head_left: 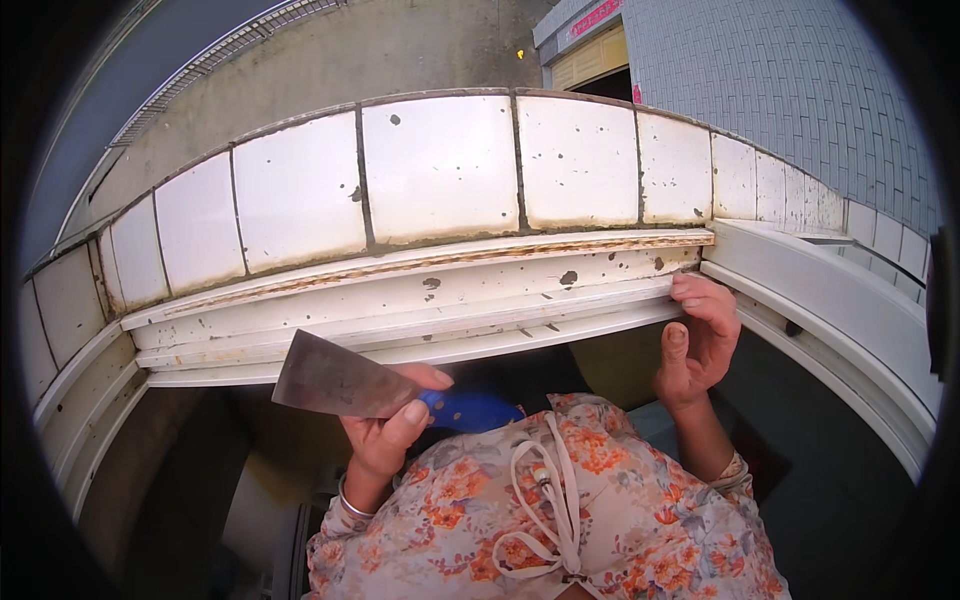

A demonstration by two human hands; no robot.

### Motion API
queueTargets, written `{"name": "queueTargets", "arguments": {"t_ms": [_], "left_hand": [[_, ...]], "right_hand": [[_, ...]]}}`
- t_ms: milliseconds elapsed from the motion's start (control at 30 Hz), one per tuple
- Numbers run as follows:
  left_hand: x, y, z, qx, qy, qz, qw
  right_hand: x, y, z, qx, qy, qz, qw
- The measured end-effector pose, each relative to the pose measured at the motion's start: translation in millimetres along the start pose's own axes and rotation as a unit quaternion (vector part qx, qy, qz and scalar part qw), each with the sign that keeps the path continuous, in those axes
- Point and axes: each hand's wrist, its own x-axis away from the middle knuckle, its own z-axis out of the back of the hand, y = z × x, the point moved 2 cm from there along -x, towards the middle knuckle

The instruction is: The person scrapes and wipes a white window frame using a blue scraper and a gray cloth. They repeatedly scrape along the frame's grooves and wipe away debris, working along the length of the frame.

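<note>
My left hand (380, 440) pinches a putty knife (340, 380) between thumb and fingers, where the blade meets the handle. Its wide grey metal blade points left, flat side up, and the blue handle (475, 411) reaches right, in front of my floral top. The blade's upper corner lies close to the lower rail of the white window frame (560, 290); whether they touch I cannot tell. Over at the right end of that rail, my right hand (700, 345) holds nothing. Its fingers are loosely bent against the frame, thumb apart.
Dark specks and a brown-stained strip mark the frame's track. Beyond it runs a ledge of white tiles (440, 165) with dark joints and spots. An outward-swung white sash (830, 300) stands at the right. Far below are concrete ground (420, 50) and a grey tiled wall (760, 80).
</note>
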Motion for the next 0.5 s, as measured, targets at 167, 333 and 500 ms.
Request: {"name": "queueTargets", "arguments": {"t_ms": [167,333,500], "left_hand": [[2,-1,6,-0.029,0.001,0.005,1.000],[0,-4,6,-0.036,0.009,-0.006,0.999],[0,-3,0,-0.022,0.026,0.003,0.999]], "right_hand": [[8,-19,10,0.080,-0.106,0.073,0.988],[44,-16,-5,0.033,-0.130,-0.052,0.990],[57,0,-24,0.026,-0.241,-0.179,0.954]]}}
